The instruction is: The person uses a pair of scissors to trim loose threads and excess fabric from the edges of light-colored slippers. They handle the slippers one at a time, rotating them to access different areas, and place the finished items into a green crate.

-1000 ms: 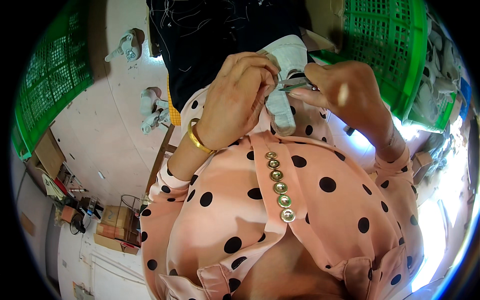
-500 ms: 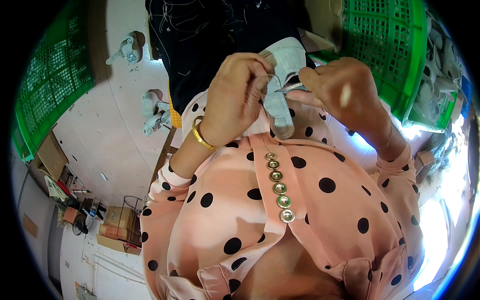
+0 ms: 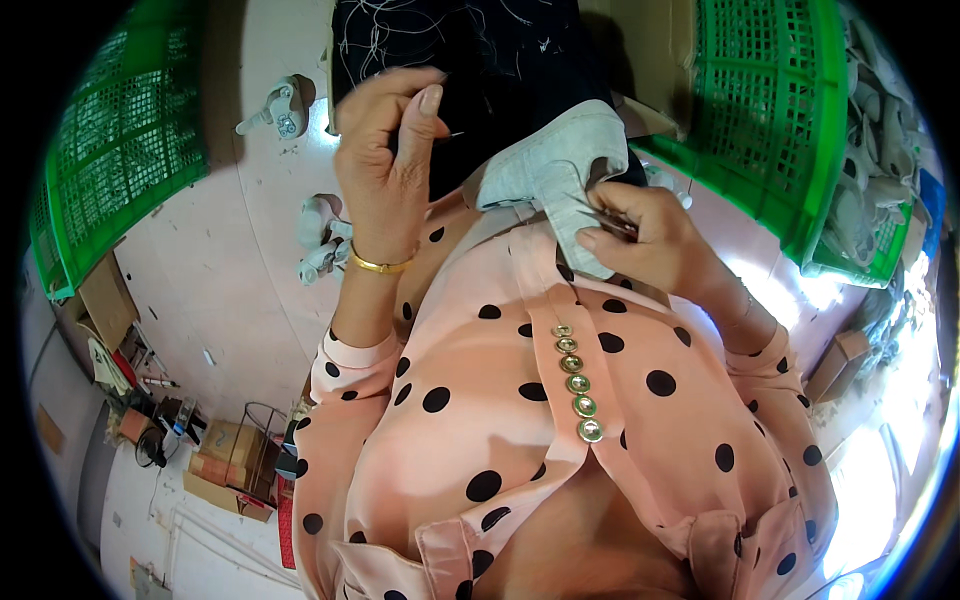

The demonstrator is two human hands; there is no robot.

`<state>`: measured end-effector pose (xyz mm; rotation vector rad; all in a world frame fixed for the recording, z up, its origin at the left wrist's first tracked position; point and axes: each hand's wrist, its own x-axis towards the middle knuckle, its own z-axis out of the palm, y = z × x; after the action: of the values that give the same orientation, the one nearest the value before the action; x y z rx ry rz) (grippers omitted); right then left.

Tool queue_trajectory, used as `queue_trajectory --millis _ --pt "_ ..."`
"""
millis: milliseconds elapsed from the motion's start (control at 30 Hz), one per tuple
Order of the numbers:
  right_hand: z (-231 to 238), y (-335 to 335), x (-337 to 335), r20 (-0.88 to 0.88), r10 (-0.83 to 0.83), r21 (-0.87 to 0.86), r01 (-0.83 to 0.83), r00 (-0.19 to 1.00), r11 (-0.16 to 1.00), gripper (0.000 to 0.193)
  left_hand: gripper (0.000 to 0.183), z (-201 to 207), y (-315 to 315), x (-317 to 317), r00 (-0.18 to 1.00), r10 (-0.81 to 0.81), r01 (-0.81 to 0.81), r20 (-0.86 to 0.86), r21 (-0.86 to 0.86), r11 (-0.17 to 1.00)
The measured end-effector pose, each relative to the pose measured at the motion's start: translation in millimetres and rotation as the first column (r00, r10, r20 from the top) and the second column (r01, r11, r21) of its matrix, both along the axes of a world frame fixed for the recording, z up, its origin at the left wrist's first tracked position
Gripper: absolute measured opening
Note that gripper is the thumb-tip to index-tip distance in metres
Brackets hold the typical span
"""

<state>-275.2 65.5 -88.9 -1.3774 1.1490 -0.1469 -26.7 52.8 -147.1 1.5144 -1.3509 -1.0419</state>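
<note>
Head view: right hand (image 3: 655, 242) grasps metal snips (image 3: 618, 228) and a pale fabric piece (image 3: 550, 160) before the blouse (image 3: 470, 430); left hand (image 3: 385, 165) is raised apart, pinch unclear; seemingly trimming, a cut calling for both hands

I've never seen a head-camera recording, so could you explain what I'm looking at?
There's no machine: these are a person's bare hands, seen from a fisheye camera on the head, looking down, so straight edges bend. The right hand holds metal snips at a pale fabric piece. The left hand is raised apart from it; whether it pinches anything is unclear. Beyond lies dark cloth strewn with loose threads, with green crates to either side.
</note>
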Motion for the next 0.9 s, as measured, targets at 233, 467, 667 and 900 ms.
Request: queue_trajectory --millis 233,467,667,900 --pt "34 -47 2 0.008 0.103 -0.220 -0.099 0.995 0.971 0.013 0.065 39 -20 1 0.865 -0.386 0.476 0.321 -0.284 0.832" --pt "36 -78 0 -0.148 0.192 -0.716 -0.239 0.970 0.656 0.009 0.025 40 -26 -34 0.818 -0.322 0.548 0.476 -0.478 0.687" --pt "14 -73 14 -0.004 -0.010 -0.609 0.006 1.000 0.793 0.013 0.018 33 19 -38 0.970 -0.203 0.225 0.133 -0.179 0.958" --pt "-23 -52 29 0.148 -0.083 -0.249 0.118 0.986 0.961 0.026 0.029 28 34 -47 0.961 -0.071 0.124 -0.268 0.188 0.974"
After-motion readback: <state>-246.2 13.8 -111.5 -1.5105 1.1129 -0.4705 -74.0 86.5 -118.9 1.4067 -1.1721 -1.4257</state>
